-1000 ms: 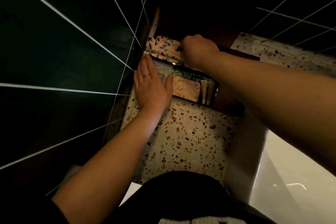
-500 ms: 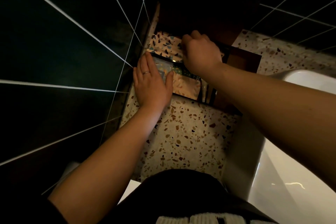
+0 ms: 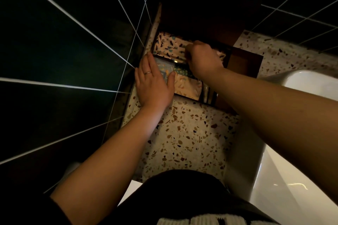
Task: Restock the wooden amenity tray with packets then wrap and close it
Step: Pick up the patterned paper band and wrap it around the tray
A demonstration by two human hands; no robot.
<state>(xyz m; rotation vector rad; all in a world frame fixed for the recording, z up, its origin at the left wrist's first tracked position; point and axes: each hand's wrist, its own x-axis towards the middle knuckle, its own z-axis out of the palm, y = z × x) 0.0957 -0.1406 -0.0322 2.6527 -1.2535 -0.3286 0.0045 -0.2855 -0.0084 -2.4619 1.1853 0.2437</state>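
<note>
A dark wooden amenity tray [image 3: 210,99] sits on the terrazzo counter against the tiled wall. Colourful patterned packets [image 3: 186,85] lie inside it. A patterned cloth or wrap [image 3: 170,44] lies behind the front compartment. My left hand [image 3: 152,83] rests flat, fingers together, on the tray's left end and the counter. My right hand [image 3: 203,59] is curled over the middle of the tray, fingertips pointing down among the packets; what it grips is hidden.
Dark glossy tiles [image 3: 64,51] close in on the left and back. A white basin [image 3: 300,170] fills the right side. The terrazzo counter [image 3: 188,137] stretches toward me. A brown wooden piece [image 3: 245,64] lies right of the tray.
My right hand has shifted slightly forward and down over the packets. The view has tilted, bringing more of the basin into sight. The left hand stays in place.
</note>
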